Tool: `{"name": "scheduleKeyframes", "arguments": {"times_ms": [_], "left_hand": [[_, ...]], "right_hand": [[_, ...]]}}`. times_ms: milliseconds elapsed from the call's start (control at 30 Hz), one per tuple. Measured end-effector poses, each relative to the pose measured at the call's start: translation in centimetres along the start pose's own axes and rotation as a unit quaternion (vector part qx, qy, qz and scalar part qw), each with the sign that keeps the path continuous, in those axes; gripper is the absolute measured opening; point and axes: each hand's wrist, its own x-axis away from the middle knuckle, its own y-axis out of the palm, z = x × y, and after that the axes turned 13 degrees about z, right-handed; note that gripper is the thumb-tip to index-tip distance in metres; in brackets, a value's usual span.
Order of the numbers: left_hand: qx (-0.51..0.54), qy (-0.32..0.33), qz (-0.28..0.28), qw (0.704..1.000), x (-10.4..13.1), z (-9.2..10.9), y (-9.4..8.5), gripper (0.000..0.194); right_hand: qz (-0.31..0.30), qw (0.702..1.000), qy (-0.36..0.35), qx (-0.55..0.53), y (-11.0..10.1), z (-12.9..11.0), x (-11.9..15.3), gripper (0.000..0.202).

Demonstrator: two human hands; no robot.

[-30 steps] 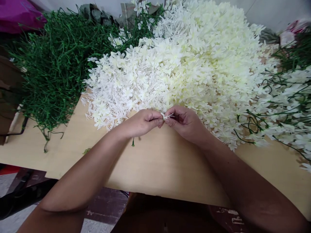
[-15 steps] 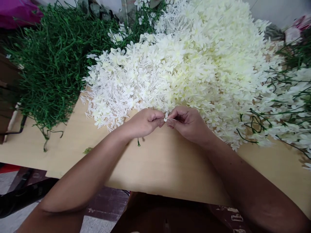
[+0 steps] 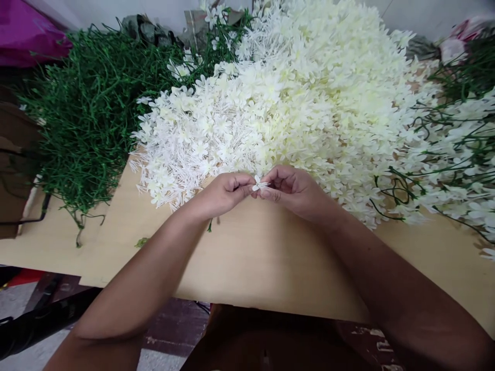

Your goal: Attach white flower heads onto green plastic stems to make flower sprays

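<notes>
My left hand (image 3: 232,191) and my right hand (image 3: 292,185) meet fingertip to fingertip above the table, just in front of a heap of white flowers. Between them is a small white artificial flower (image 3: 258,183), its petals spread and facing up. Thumb and fingers of my right hand pinch the flower from the right. My left hand is closed beside it, and the tip of a green plastic stem (image 3: 209,225) pokes out below this hand. Most of that stem is hidden behind the hand and wrist.
The large heap of loose white flowers (image 3: 294,103) spreads behind my hands. Green stems (image 3: 88,108) are piled at left, near a cardboard box (image 3: 13,170). Flowers on green stems (image 3: 460,159) lie at right. A small green scrap (image 3: 141,242) rests on the wooden tabletop (image 3: 247,268).
The flower between my fingertips now shows its open petals, where before only a small white piece and a thin strand showed. Both hands have shifted slightly left in view.
</notes>
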Motion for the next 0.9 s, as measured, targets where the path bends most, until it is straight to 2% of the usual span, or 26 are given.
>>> {"name": "scheduleKeyframes", "arguments": {"times_ms": [133, 367, 500, 633, 900], "left_hand": [[0.04, 0.017, 0.009, 0.999, -0.1, -0.6, -0.1, 0.025], [0.018, 0.021, 0.036, 0.999, 0.0, -0.7, 0.0, 0.033], [0.018, 0.01, 0.031, 0.999, 0.2, -0.6, 0.0, 0.039], [0.039, 0.044, 0.015, 0.998, 0.2, -0.5, -0.1, 0.04], [0.032, 0.048, -0.001, 0.998, 0.1, -0.4, -0.3, 0.043]], "right_hand": [[-0.004, 0.999, 0.026, -0.036, -0.5, -0.7, 0.0, 0.03], [0.051, 0.994, 0.07, -0.059, 0.1, -0.6, -0.2, 0.027], [0.065, 0.994, 0.077, -0.044, 0.4, -0.5, -0.1, 0.025], [0.077, 0.992, 0.093, -0.021, 0.5, -0.6, 0.0, 0.028], [0.035, 0.998, 0.04, -0.026, 0.2, -0.5, -0.3, 0.026]]}}
